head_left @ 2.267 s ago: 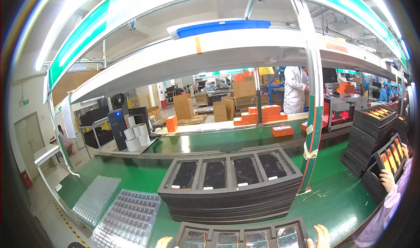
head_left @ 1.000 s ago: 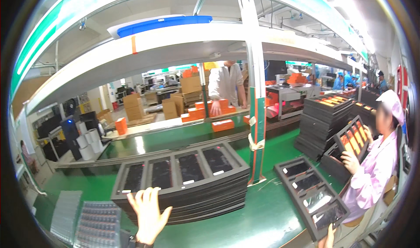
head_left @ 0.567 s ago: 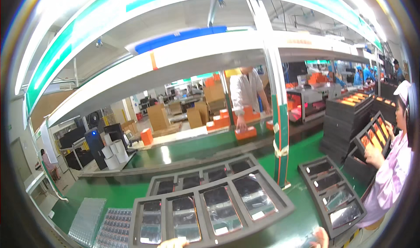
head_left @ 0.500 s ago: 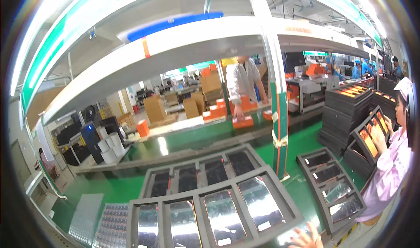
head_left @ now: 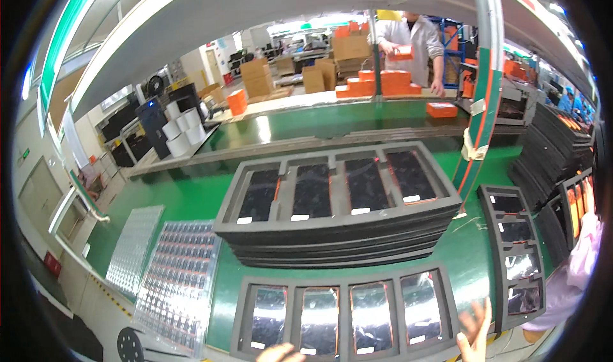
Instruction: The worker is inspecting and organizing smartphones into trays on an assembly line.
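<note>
Near foam tray (head_left: pixel 292 314): four phones (head_left: pixel 369 317), each bearing a small white label (head_left: pixel 365 350), print too small to read.
Stacked top tray (head_left: pixel 338 224): four similar labels, also illegible.
Side tray (head_left: pixel 496 266): white labels on its phones, unreadable.
Orange box (head_left: pixel 442 111): pale marking on top, blurred.
Wall sign (head_left: pixel 25 152): green, lettering illegible.

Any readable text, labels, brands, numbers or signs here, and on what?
None legible:
White rectangular labels on flat black rectangular devices: too small.
Markings on orange cardboard box: too small.
Small green wall sign: too small, blurred.
</note>
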The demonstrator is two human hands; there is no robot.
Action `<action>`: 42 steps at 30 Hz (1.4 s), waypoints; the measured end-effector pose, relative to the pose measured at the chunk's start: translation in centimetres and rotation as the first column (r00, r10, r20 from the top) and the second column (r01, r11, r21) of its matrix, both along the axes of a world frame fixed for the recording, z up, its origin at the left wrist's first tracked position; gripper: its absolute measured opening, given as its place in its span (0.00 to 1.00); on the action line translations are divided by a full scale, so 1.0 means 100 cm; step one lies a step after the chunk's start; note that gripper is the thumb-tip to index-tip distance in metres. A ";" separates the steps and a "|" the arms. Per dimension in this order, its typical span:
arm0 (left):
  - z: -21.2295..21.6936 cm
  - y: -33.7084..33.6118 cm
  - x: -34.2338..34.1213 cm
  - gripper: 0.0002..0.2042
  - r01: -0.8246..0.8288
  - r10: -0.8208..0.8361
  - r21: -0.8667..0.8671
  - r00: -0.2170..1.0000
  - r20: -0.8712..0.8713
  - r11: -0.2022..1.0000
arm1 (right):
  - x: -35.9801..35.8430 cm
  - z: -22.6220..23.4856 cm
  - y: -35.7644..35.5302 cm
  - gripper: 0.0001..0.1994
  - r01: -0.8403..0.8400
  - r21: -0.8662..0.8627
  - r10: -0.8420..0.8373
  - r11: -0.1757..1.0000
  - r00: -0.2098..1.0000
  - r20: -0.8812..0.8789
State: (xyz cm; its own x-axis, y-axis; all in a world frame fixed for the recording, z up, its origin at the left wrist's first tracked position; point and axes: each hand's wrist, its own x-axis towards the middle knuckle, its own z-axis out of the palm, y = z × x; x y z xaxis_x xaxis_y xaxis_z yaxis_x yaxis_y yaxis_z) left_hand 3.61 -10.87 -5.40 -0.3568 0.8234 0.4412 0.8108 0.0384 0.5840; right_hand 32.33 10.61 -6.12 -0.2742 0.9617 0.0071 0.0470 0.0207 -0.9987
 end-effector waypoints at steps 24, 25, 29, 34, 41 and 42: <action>-0.060 0.022 -0.102 0.25 -0.240 0.149 -0.081 0.282 0.948 0.967 | -0.055 -0.031 0.037 0.40 -0.299 -0.063 0.287 0.952 0.946 -0.150; -0.045 0.029 -0.086 0.28 -0.195 0.165 -0.096 0.378 0.911 0.976 | -0.060 -0.033 0.038 0.39 -0.298 0.039 0.300 0.954 0.950 -0.084; -0.025 0.037 -0.080 0.27 -0.181 0.268 -0.198 0.623 0.735 0.963 | -0.068 -0.018 0.041 0.35 -0.306 0.066 0.297 0.950 0.947 0.118; -0.045 0.030 -0.108 0.26 -0.211 0.090 0.042 0.575 0.813 0.977 | -0.067 -0.034 0.044 0.29 -0.169 0.142 0.190 0.975 0.971 -0.146; 0.023 0.051 -0.022 0.29 -0.329 -0.019 0.251 0.573 0.820 0.910 | -0.094 -0.005 -0.004 0.25 -0.312 0.193 0.314 0.930 0.949 0.023; 0.009 0.062 -0.016 0.31 -0.313 -0.061 0.312 0.611 0.790 0.897 | -0.104 -0.018 -0.006 0.25 -0.322 0.205 0.322 0.924 0.946 0.035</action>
